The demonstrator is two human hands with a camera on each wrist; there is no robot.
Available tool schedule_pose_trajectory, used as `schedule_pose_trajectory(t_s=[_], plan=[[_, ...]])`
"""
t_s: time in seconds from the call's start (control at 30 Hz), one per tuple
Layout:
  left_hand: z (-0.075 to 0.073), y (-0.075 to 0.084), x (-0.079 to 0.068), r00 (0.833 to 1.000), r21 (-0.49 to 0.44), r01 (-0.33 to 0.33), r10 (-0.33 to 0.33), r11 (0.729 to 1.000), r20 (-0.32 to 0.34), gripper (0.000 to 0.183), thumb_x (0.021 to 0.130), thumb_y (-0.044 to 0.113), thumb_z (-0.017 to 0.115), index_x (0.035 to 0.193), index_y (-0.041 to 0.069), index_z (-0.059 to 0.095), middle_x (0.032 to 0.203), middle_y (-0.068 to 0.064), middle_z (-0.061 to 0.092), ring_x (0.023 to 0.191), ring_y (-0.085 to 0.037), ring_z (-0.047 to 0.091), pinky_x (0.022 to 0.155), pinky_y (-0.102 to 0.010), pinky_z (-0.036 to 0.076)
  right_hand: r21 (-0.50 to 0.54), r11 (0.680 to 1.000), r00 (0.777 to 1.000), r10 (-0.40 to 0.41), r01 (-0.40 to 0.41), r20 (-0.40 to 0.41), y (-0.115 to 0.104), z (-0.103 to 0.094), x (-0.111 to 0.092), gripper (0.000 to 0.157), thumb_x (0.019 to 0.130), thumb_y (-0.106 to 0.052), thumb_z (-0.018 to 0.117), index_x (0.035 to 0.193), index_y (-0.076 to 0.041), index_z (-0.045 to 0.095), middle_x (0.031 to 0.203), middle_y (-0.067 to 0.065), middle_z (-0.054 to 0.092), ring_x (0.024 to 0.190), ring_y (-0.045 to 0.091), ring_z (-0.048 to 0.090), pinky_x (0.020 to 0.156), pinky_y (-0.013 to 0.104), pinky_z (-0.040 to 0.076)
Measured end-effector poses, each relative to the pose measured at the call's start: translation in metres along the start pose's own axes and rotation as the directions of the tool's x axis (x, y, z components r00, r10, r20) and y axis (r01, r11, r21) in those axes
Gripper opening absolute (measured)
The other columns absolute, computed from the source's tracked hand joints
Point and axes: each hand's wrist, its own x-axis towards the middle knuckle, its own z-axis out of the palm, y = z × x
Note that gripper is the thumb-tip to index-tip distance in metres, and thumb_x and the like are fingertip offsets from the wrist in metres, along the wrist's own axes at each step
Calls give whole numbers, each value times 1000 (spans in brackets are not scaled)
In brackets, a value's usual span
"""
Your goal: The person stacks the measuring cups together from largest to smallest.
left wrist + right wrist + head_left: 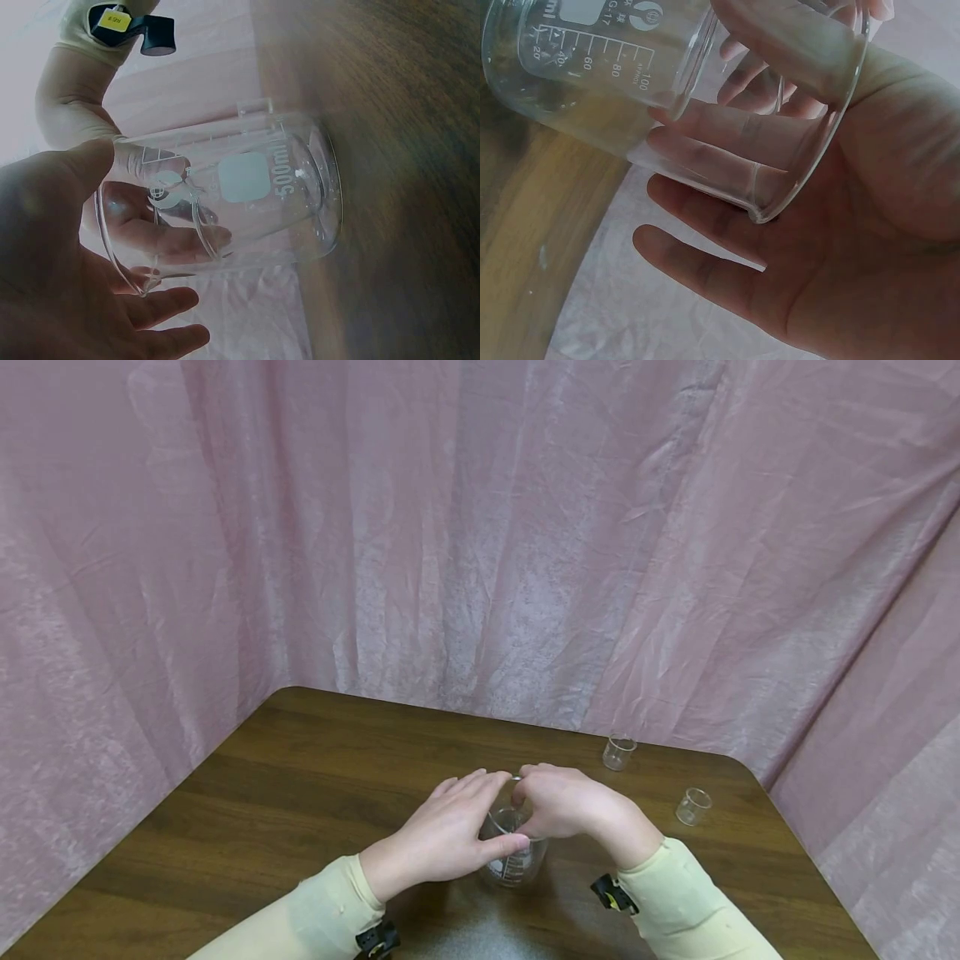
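1. Head view: large beaker (pixel 512 870) stands on table (pixel 315 777), small beaker (pixel 622 60) inside it.
2. Right hand (pixel 573 806) seems to pinch small beaker's rim; left hand (pixel 446 835), fingers nearly straight, lies at large beaker's mouth.
3. Glass — probably light, stiff, slippery, fragile — better hold opposite walls gently.

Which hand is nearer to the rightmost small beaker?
Right: the right hand is left of the small beaker, apart from it; the left hand is farther left, at the large beaker.

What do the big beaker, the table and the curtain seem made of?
Big beaker: smooth, probably glass; it's transparent with glossy highlights. Table: satiny wood or printed laminate; brown grain shows. Curtain: likely velvety fabric; it folds and shimmers.
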Motion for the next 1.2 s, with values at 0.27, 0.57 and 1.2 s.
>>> schedule_pose_trajectory(t_s=[0.27, 0.57, 1.2], plan=[[0, -1, 0, 1000, -8, 1, -1, 1000, 9, 90, 104, 71, 63, 167, 10, 45, 168, -7, 50, 160, -39, 38, 127, -67, 30, 3, 1000, 1000, 22, -22, 5, -1, 2, 1, 26, 81, -29, 93, 100, -14, 85, 100, -4, 66, 99, 23, 67, 85, 42, 59], [3, -2, 0, 1000, -4, -8, 8, 1000, 4, 90, 104, 72, 62, 167, 10, 45, 167, -7, 51, 159, -40, 39, 126, -67, 31, 34, 995, 995, 96, -95, -19, -6, 4, -1, 27, 78, -26, 96, 100, -15, 85, 105, -4, 69, 109, 25, 66, 89, 48, 59], [0, 1, 1, 1000, 4, -6, 6, 1000, -6, 87, 104, 71, 63, 166, 12, 46, 166, -6, 53, 158, -39, 41, 126, -66, 33, 76, 996, 980, 61, -47, -188, -3, 4, -17, 31, 78, -30, 99, 103, -19, 85, 127, 2, 75, 131, 28, 64, 96, 55, 59]])
